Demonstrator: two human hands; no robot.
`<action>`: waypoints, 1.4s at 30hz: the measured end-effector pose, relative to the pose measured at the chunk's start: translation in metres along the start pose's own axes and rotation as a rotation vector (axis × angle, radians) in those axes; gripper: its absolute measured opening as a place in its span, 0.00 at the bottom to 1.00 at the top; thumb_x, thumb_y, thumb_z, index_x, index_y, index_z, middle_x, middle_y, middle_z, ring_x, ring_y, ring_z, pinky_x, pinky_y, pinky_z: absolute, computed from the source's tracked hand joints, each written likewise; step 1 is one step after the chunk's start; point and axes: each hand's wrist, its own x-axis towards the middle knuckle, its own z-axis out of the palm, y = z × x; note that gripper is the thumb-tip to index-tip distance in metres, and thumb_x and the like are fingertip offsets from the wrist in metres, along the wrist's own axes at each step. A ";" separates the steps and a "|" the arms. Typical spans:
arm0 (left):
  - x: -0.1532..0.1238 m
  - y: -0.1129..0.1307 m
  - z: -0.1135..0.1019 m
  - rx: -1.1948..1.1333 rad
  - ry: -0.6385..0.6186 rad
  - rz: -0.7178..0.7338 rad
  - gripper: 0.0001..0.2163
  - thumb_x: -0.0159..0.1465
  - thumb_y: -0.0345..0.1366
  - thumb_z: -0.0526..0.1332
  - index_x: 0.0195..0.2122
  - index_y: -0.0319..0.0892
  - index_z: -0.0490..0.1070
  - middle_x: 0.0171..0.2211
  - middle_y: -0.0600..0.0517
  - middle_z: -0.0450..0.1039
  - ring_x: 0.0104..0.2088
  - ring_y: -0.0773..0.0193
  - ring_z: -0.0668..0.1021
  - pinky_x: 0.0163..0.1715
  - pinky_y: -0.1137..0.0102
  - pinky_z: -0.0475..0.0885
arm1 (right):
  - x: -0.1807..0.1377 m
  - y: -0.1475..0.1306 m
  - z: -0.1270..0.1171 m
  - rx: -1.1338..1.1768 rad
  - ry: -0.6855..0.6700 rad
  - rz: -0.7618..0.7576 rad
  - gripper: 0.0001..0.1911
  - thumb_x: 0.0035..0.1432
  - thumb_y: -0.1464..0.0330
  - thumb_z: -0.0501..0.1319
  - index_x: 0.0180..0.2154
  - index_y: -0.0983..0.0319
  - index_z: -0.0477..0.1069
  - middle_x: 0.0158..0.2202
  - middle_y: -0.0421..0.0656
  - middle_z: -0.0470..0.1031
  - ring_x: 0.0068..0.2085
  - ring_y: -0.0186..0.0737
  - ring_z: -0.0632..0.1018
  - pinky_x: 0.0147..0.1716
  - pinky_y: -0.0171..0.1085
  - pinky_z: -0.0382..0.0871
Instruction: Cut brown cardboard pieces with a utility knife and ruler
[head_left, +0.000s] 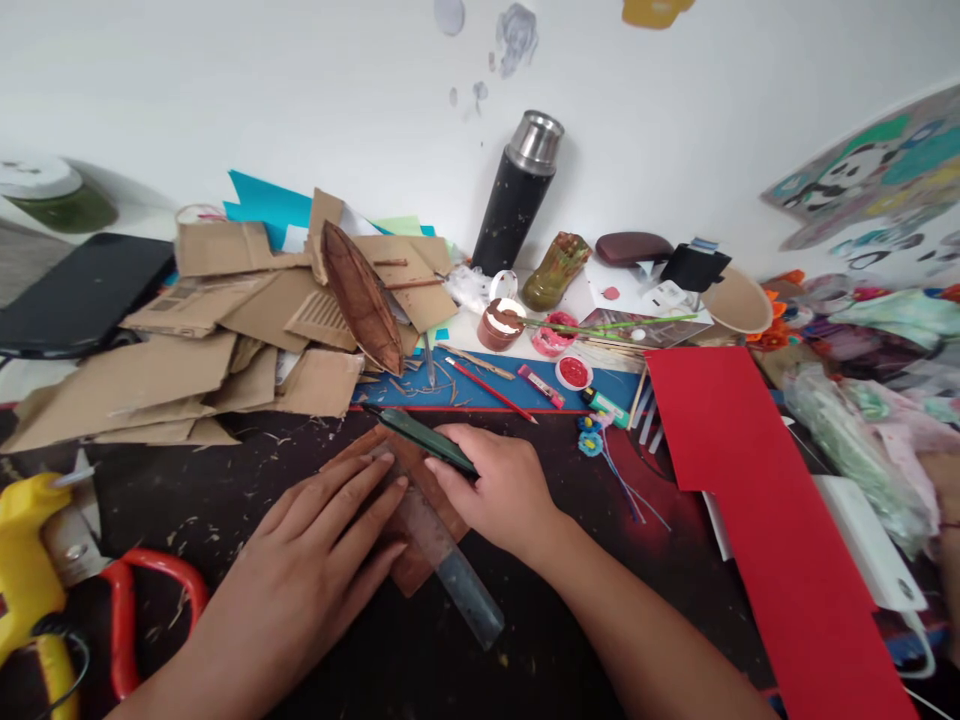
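My left hand [315, 535] lies flat with its fingers stretched out, pressing on a translucent ruler [469, 595]. Under the ruler is a flat brown piece [414, 568], perhaps painted cardboard, on the dark table. In my closed right hand [502, 490] is a dark green box cutter [424, 438], pointing to the upper left beside the ruler's far end. Whether its blade touches the brown piece I cannot tell. A brown boat-shaped piece [361, 298] leans on the cardboard scraps [176, 375] behind my hands.
At left are red-handled scissors [124, 600] and a yellow glue gun [30, 560]. A black flask [517, 195], open paint pots [501, 325] and a red pencil [491, 388] stand or lie at the back. Red card [757, 520] covers the right side.
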 end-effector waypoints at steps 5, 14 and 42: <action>-0.001 0.001 0.000 0.027 -0.010 0.020 0.21 0.78 0.45 0.56 0.65 0.41 0.76 0.64 0.39 0.81 0.62 0.42 0.80 0.57 0.52 0.73 | 0.000 0.000 0.000 -0.005 0.007 0.012 0.12 0.74 0.63 0.65 0.56 0.56 0.79 0.53 0.44 0.88 0.51 0.47 0.88 0.53 0.41 0.77; -0.001 0.008 -0.003 0.074 -0.008 0.028 0.20 0.79 0.45 0.54 0.62 0.40 0.77 0.60 0.38 0.82 0.58 0.41 0.82 0.52 0.51 0.73 | 0.002 -0.002 -0.001 -0.048 -0.025 0.025 0.12 0.74 0.63 0.66 0.56 0.56 0.79 0.54 0.43 0.88 0.53 0.47 0.87 0.53 0.40 0.77; -0.005 0.006 0.000 0.083 -0.014 0.066 0.20 0.77 0.41 0.57 0.63 0.37 0.77 0.64 0.37 0.80 0.63 0.44 0.81 0.63 0.54 0.71 | 0.000 0.000 0.003 -0.034 0.037 -0.030 0.12 0.74 0.64 0.66 0.55 0.58 0.80 0.50 0.44 0.89 0.49 0.48 0.89 0.48 0.41 0.78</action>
